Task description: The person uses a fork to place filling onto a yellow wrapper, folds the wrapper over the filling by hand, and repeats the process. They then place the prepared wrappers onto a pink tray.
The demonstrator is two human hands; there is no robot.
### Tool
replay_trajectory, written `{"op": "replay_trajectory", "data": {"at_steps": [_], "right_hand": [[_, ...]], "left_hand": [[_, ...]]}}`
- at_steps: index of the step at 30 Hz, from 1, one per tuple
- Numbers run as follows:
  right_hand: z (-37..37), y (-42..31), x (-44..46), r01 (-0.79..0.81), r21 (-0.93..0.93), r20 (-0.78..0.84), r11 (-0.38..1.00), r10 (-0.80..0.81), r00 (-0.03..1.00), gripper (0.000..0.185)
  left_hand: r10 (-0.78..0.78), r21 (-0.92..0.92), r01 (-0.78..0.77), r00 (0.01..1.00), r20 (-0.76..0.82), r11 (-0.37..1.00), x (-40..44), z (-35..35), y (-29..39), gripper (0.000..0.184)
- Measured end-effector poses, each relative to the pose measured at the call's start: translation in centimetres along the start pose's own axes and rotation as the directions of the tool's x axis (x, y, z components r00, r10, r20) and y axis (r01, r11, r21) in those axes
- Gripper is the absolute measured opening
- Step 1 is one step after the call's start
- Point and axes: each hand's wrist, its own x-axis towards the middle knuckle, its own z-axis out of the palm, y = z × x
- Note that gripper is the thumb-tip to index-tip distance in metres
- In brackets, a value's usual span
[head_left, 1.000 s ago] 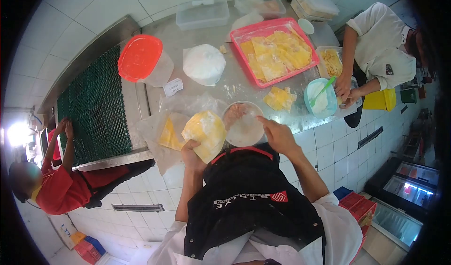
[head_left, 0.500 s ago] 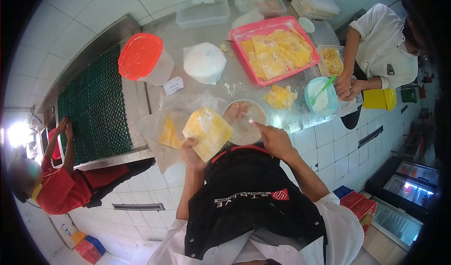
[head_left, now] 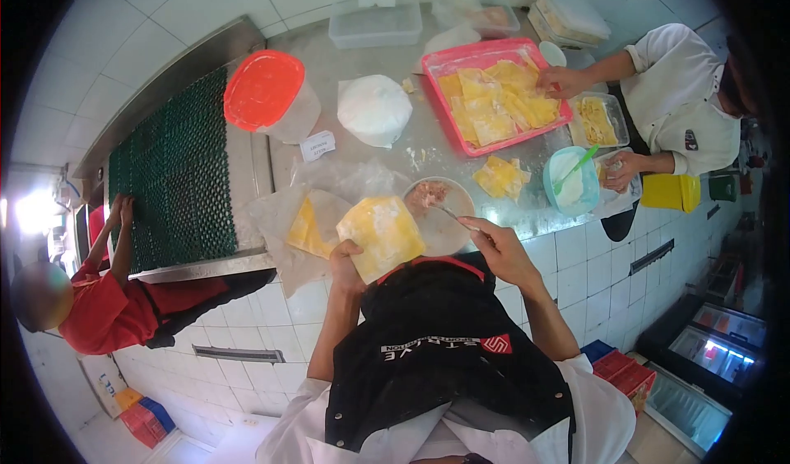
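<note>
My left hand [head_left: 346, 268] is closed on the edge of a floured yellow dough wrapper [head_left: 383, 235], which lies flat across the fingers. In my right hand [head_left: 502, 251] is a thin metal spoon [head_left: 448, 214], its tip over a round, pale bowl [head_left: 451, 243]. Pinkish minced filling [head_left: 428, 194] clings to the bowl's far left side. The bowl stands at the counter's near edge, just right of the wrapper. Left of my left hand, more yellow wrappers [head_left: 306, 227] rest on a clear plastic sheet [head_left: 271, 217].
Behind are a pink tray [head_left: 471, 150] of wrappers, a white flour bag [head_left: 374, 111] and a red-lidded tub [head_left: 263, 89]. A turquoise bowl [head_left: 573, 203] with a green spoon stands right, beside a co-worker [head_left: 687, 102]. Another person [head_left: 107, 312] is at the green mat [head_left: 173, 184].
My right hand has drawn slightly back, and the spoon shows more clearly in the bowl. The left hand's wrapper lies flatter. The co-worker on the right now reaches one hand into the pink tray.
</note>
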Motion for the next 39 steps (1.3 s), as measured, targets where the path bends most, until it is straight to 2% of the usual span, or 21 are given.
{"op": "replay_trajectory", "data": {"at_steps": [3, 6, 9, 12, 15, 19, 21, 27, 30, 33, 39], "right_hand": [[0.5, -1.3, 0.1, 0.216, 0.055, -0.007, 0.975, -0.216, 0.976, 0.032], [1.4, -2.0, 0.5, 0.354, -0.012, -0.009, 0.935, -0.354, 0.935, 0.032], [1.3, -2.0, 0.9, 0.398, -0.219, 0.053, 0.891, -0.396, 0.917, 0.035], [0.4, -2.0, 0.7, 0.329, -0.323, 0.081, 0.887, -0.321, 0.944, 0.036], [-0.4, -1.7, 0.6, 0.305, -0.347, 0.084, 0.887, -0.294, 0.952, 0.032], [-0.7, -0.8, 0.7, 0.362, -0.221, -0.057, 0.906, -0.382, 0.922, 0.028], [-1.5, -1.1, 0.6, 0.348, -0.211, -0.095, 0.913, -0.374, 0.923, 0.027], [-2.4, -3.5, 0.5, 0.314, -0.103, 0.057, 0.944, -0.309, 0.949, 0.025], [-1.6, -3.5, 0.9, 0.283, -0.078, 0.065, 0.956, -0.278, 0.958, 0.025], [-2.1, -3.9, 1.0, 0.215, -0.14, 0.059, 0.966, -0.209, 0.976, 0.025], [-2.5, -4.0, 1.0, 0.053, -0.056, 0.082, 0.997, -0.048, 0.995, 0.025]], "left_hand": [[-0.082, -0.028, 0.085, 0.993, 0.088, 0.996, 0.0, 0.1, 0.0, 0.08], [-0.096, -0.053, 0.107, 0.98, 0.175, 0.993, 0.0, 1.5, -0.3, 0.081], [-0.078, -0.107, 0.104, 0.973, 0.219, 0.989, -0.1, 1.7, -0.2, 0.082], [-0.056, -0.127, 0.083, 0.977, 0.205, 0.988, 0.1, 1.2, -0.2, 0.081], [-0.063, -0.133, 0.09, 0.979, 0.194, 0.987, 0.2, 0.6, -0.4, 0.079], [-0.029, -0.135, 0.046, 0.992, 0.123, 0.99, 0.2, 0.2, -0.7, 0.077], [-0.053, -0.143, 0.08, 0.981, 0.184, 0.987, 0.0, 0.3, -0.2, 0.078], [-0.08, -0.085, 0.097, 0.979, 0.19, 0.992, 0.0, 1.2, -0.3, 0.08], [-0.097, -0.062, 0.109, 0.981, 0.168, 0.992, 0.0, 2.0, -0.8, 0.082], [-0.099, -0.057, 0.109, 0.982, 0.16, 0.992, -0.2, 2.0, -1.1, 0.083], [-0.095, -0.008, 0.097, 0.985, 0.141, 0.995, -0.3, 1.8, -1.1, 0.084]]}}
